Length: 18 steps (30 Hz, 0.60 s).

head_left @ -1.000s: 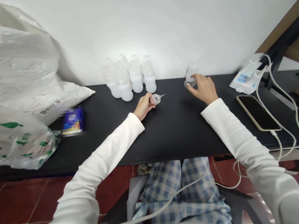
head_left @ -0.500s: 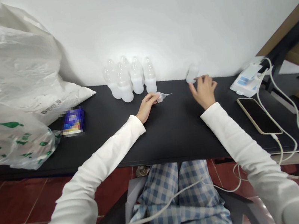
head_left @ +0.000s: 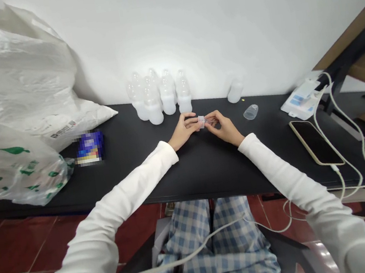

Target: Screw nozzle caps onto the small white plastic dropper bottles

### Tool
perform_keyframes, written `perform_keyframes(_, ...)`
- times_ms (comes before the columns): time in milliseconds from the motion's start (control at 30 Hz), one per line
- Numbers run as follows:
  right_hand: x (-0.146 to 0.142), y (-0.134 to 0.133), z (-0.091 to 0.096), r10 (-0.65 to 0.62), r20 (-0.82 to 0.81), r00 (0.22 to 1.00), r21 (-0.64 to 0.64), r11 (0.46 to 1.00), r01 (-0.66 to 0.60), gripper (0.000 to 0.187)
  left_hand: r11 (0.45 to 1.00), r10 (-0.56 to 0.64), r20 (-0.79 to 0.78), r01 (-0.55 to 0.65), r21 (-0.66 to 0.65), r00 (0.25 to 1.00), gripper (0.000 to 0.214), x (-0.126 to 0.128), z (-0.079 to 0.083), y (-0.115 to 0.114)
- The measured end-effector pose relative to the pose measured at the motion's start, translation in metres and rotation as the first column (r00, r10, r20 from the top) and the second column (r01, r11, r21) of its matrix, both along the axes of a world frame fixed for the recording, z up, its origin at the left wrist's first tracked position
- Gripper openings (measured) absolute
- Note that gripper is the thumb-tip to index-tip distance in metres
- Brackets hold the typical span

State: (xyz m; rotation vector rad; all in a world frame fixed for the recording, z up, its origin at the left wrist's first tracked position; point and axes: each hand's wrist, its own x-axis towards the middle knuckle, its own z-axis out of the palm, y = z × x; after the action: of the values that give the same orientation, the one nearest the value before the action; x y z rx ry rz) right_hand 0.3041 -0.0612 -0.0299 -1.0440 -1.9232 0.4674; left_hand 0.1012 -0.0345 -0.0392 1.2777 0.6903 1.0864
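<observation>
The left hand (head_left: 182,133) and right hand (head_left: 226,129) pinch a small clear piece (head_left: 201,122) between thumbs and fingers, one from each side, above the black table (head_left: 204,165). Just beyond the left hand, a bunch of white bottles (head_left: 155,113) with clear tops stands close together. Right of the right hand lies a clear cap (head_left: 251,112); farther off, a single white bottle (head_left: 234,93) blends into the wall (head_left: 254,19). Fingers cover much of the piece, leaving its right end hard to make out.
</observation>
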Motion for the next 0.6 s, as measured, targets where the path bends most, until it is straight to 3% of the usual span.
perform_keyframes(233,-0.006,-0.004,0.002,-0.055,-0.062,0.997,-0.019,0.998,0.054,0.025,0.993,-0.103,-0.052,0.106,0.049,0.993,0.057,0.0,0.006,-0.001)
perform_keyframes(367,-0.007,-0.003,0.001,-0.061,-0.022,0.998,0.024,0.998,0.062,0.016,0.995,-0.101,-0.088,0.103,0.019,0.991,0.046,0.004,0.007,-0.004)
perform_keyframes(500,-0.003,-0.003,0.004,-0.006,0.145,0.989,0.13,0.991,-0.013,0.011,0.994,-0.037,-0.136,0.023,-0.104,0.99,0.044,0.005,0.012,-0.005)
perform_keyframes(600,0.009,-0.002,0.012,-0.037,0.355,0.934,0.24,0.969,-0.053,0.015,0.978,0.046,-0.11,-0.067,-0.199,0.993,0.048,0.002,0.016,-0.004)
